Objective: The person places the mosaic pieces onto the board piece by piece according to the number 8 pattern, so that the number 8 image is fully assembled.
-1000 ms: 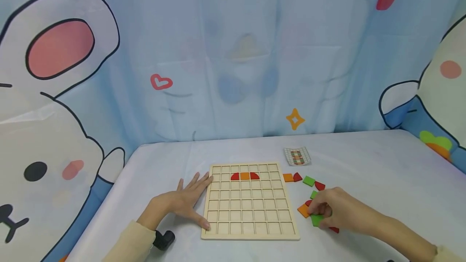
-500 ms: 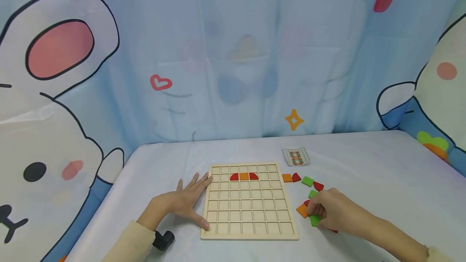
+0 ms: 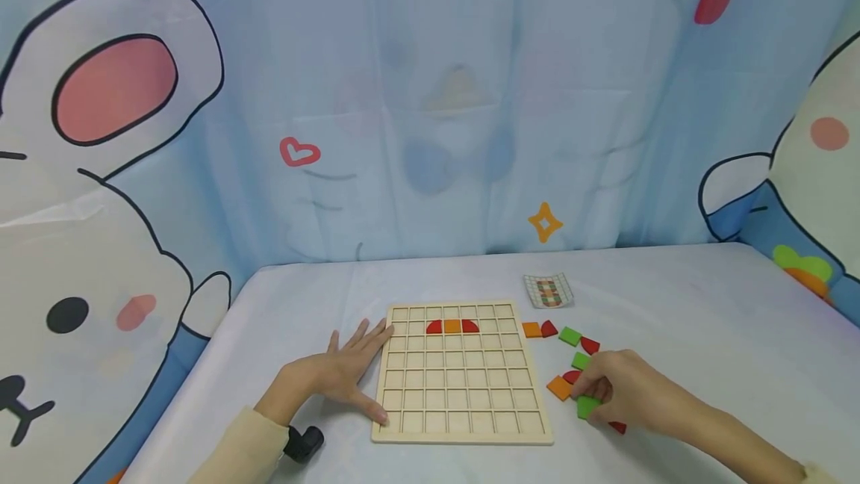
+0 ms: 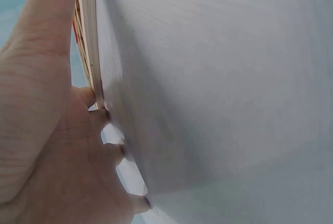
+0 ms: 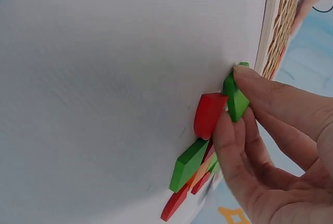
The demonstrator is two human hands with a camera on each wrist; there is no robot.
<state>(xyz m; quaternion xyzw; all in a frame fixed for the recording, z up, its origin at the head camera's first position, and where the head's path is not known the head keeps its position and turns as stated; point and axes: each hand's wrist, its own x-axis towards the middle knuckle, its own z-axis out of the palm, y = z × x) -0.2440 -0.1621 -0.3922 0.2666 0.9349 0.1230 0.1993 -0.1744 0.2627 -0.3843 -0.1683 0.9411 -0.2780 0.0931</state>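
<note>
My left hand (image 3: 349, 368) lies spread at the left side of a wooden grid board (image 3: 463, 435), fingertips on its far left edge and thumb at its near left corner. In the left wrist view the palm and fingers (image 4: 93, 117) line the board's edge. My right hand (image 3: 628, 391) pinches a green tile (image 5: 238, 99) between thumb and fingers, low over the table. Beside that tile are a red rounded piece (image 5: 210, 114) and, in the head view, an orange square tile (image 3: 558, 388). The board's second row holds an orange square (image 3: 452, 326) between two red quarter-round pieces (image 3: 434, 327).
Right of the board lie more loose pieces, among them an orange tile (image 3: 531, 330), a green tile (image 3: 569, 336) and a red piece (image 3: 590, 346). A small printed pattern card (image 3: 548, 290) lies behind them. A cartoon-print curtain (image 3: 443, 133) hangs beyond the white table.
My right hand shifts slightly to the right, and the green tile beneath its fingers shifts a little with it. More of the red piece beside it shows. My left hand stays on the board.
</note>
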